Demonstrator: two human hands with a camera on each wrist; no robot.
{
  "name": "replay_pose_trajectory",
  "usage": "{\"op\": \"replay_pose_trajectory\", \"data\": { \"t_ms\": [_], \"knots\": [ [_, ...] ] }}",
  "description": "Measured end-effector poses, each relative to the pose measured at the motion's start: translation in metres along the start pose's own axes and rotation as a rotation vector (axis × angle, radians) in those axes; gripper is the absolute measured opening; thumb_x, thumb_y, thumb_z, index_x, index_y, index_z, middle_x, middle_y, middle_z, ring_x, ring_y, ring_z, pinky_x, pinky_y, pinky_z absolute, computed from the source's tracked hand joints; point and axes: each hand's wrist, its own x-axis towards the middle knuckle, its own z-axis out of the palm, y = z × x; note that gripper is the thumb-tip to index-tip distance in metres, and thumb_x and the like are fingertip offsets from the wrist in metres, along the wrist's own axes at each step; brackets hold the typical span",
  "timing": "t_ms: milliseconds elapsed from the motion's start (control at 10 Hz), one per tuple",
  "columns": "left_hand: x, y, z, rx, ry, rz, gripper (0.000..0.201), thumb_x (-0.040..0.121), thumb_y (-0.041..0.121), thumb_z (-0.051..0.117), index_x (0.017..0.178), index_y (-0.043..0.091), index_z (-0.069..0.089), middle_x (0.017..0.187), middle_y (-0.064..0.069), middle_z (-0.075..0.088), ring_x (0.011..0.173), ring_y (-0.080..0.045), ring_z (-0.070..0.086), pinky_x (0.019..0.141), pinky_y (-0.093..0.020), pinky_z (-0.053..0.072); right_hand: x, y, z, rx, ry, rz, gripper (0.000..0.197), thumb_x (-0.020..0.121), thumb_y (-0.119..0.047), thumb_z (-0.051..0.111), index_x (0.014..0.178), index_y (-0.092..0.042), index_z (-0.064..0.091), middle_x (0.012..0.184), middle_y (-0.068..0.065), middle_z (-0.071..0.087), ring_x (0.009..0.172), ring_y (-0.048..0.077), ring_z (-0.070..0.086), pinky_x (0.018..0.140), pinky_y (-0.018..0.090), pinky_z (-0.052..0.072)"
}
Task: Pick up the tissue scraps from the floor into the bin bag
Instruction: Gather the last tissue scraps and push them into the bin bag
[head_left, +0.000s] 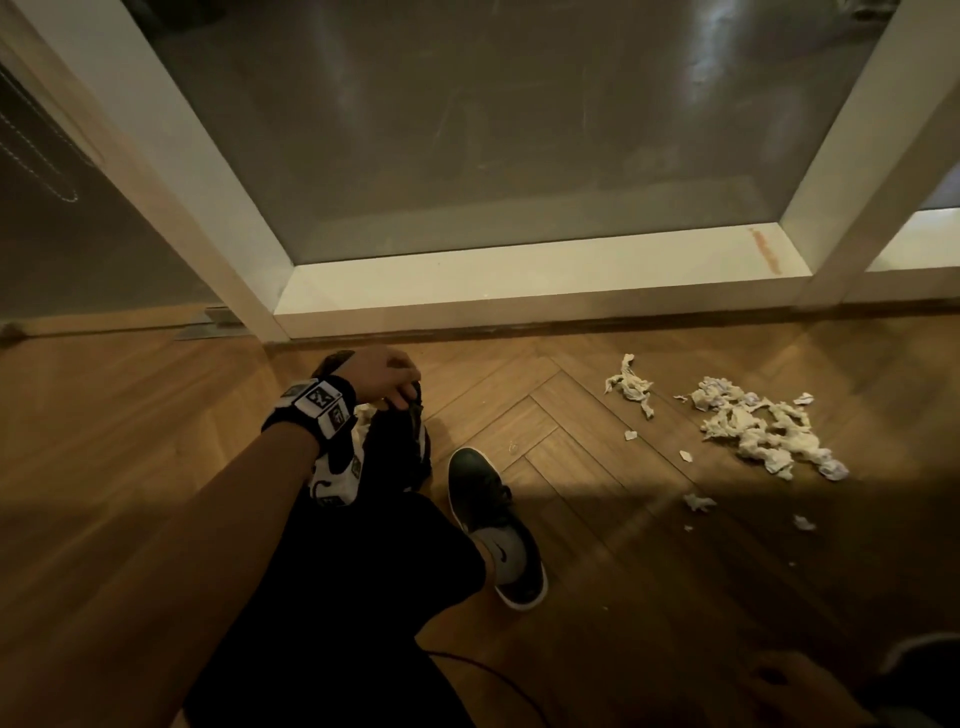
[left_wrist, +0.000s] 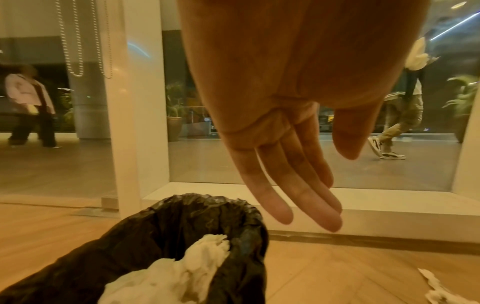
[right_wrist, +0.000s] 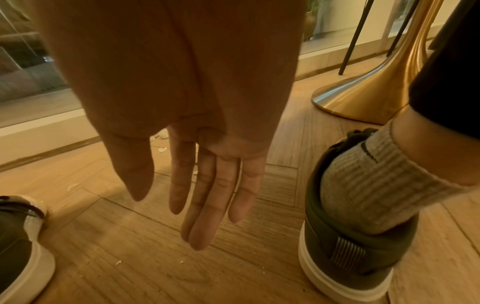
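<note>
Both hands are hanging open, fingers straight, holding nothing. The right hand is hanging low over the wooden floor, beside a green shoe. The left hand is hovering just above the black bin bag, which is holding white tissue. More tissue scraps are lying further off, near the window frame.

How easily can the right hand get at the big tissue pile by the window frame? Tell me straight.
Probably yes. The right hand hangs open and holds nothing, and the tissue pile lies on bare wooden floor on that same side, with nothing standing between them. It would likely need a forward reach.
</note>
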Motion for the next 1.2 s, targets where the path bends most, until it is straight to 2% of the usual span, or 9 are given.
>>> {"op": "replay_pose_trajectory", "data": {
  "t_ms": [100, 200, 500, 600, 800, 900, 1000, 1100, 1200],
  "knots": [
    [-0.002, 0.016, 0.012, 0.007, -0.004, 0.05, 0.018, 0.096, 0.026, 0.054, 0.097, 0.011, 0.064, 0.088, -0.007, 0.073, 0.069, -0.017, 0.069, 0.061, -0.026, 0.051, -0.018, 0.0, 0.009, -0.019, -0.021, -0.06, 0.039, 0.059, -0.049, 0.083, 0.081, -0.022, 0.067, 0.109, 0.006, 0.064, 0.089, 0.012, 0.063, 0.08, 0.023, 0.053],
    [-0.003, 0.044, 0.031, 0.048, -0.047, 0.114, 0.017, 0.095, 0.025, 0.055, 0.097, 0.012, 0.066, 0.083, -0.003, 0.074, 0.067, -0.014, 0.069, 0.06, -0.026, 0.051, -0.019, -0.002, 0.005, 0.061, 0.062, 0.001, 0.021, 0.077, -0.023, 0.077, 0.089, -0.01, 0.067, 0.097, 0.01, 0.066, 0.076, 0.015, 0.07, 0.06, 0.016, 0.05],
    [0.004, 0.129, 0.119, 0.297, -0.215, 0.362, 0.016, 0.097, 0.022, 0.052, 0.094, 0.014, 0.066, 0.076, 0.001, 0.072, 0.061, -0.01, 0.067, 0.069, -0.03, 0.056, -0.02, -0.032, -0.038, 0.223, 0.152, -0.049, 0.014, 0.086, -0.01, 0.064, 0.077, -0.019, 0.067, 0.088, 0.005, 0.068, 0.063, 0.006, 0.064, 0.059, 0.013, 0.048],
    [0.026, 0.158, 0.146, 0.339, -0.246, 0.37, 0.016, 0.097, 0.022, 0.051, 0.096, 0.015, 0.064, 0.077, 0.001, 0.071, 0.062, -0.01, 0.067, 0.068, -0.028, 0.054, -0.015, -0.027, -0.058, 0.25, 0.203, -0.037, 0.016, 0.086, -0.01, 0.063, 0.078, -0.024, 0.064, 0.091, 0.002, 0.066, 0.077, 0.014, 0.061, 0.076, 0.027, 0.051],
    [0.085, 0.19, 0.213, 0.43, -0.386, 0.33, 0.017, 0.096, 0.023, 0.05, 0.095, 0.015, 0.065, 0.082, 0.001, 0.071, 0.068, -0.012, 0.068, 0.065, -0.025, 0.054, 0.026, -0.022, -0.095, 0.195, 0.294, -0.022, 0.012, 0.091, -0.021, 0.058, 0.095, -0.032, 0.055, 0.108, 0.001, 0.062, 0.104, 0.016, 0.059, 0.088, 0.023, 0.043],
    [0.113, 0.196, 0.255, 0.414, -0.419, 0.317, 0.018, 0.095, 0.025, 0.05, 0.097, 0.015, 0.066, 0.09, 0.0, 0.07, 0.073, -0.013, 0.068, 0.069, -0.027, 0.055, 0.05, -0.015, -0.105, 0.19, 0.33, -0.005, 0.037, 0.09, -0.033, 0.056, 0.124, -0.045, 0.05, 0.138, 0.005, 0.049, 0.126, 0.017, 0.047, 0.107, 0.024, 0.029],
    [0.139, 0.197, 0.283, 0.364, -0.402, 0.303, 0.019, 0.095, 0.026, 0.05, 0.098, 0.015, 0.065, 0.096, -0.001, 0.069, 0.075, -0.012, 0.067, 0.074, -0.029, 0.054, 0.087, -0.006, -0.111, 0.22, 0.397, 0.011, 0.107, 0.081, -0.041, 0.055, 0.062, -0.072, -0.046, 0.156, 0.009, 0.015, 0.144, 0.023, 0.02, 0.114, 0.019, -0.007],
    [0.158, 0.195, 0.312, 0.313, -0.382, 0.258, 0.013, 0.093, 0.026, 0.05, 0.096, 0.022, 0.062, 0.101, 0.003, 0.064, 0.077, -0.01, 0.065, 0.072, -0.026, 0.051, 0.113, 0.003, -0.118, 0.135, 0.4, 0.115, 0.08, 0.09, -0.032, 0.056, 0.148, -0.037, 0.002, 0.157, 0.01, 0.001, 0.146, 0.025, 0.007, 0.119, 0.032, 0.01],
    [0.177, 0.196, 0.339, 0.339, -0.367, 0.268, 0.01, 0.091, 0.024, 0.051, 0.095, 0.028, 0.059, 0.107, 0.006, 0.06, 0.087, -0.01, 0.061, 0.069, -0.019, 0.044, 0.129, 0.001, -0.128, 0.058, 0.408, 0.132, 0.073, 0.09, -0.032, 0.055, 0.148, -0.031, 0.01, 0.154, 0.012, 0.011, 0.143, 0.025, 0.018, 0.116, 0.031, 0.019]
  ]
}}
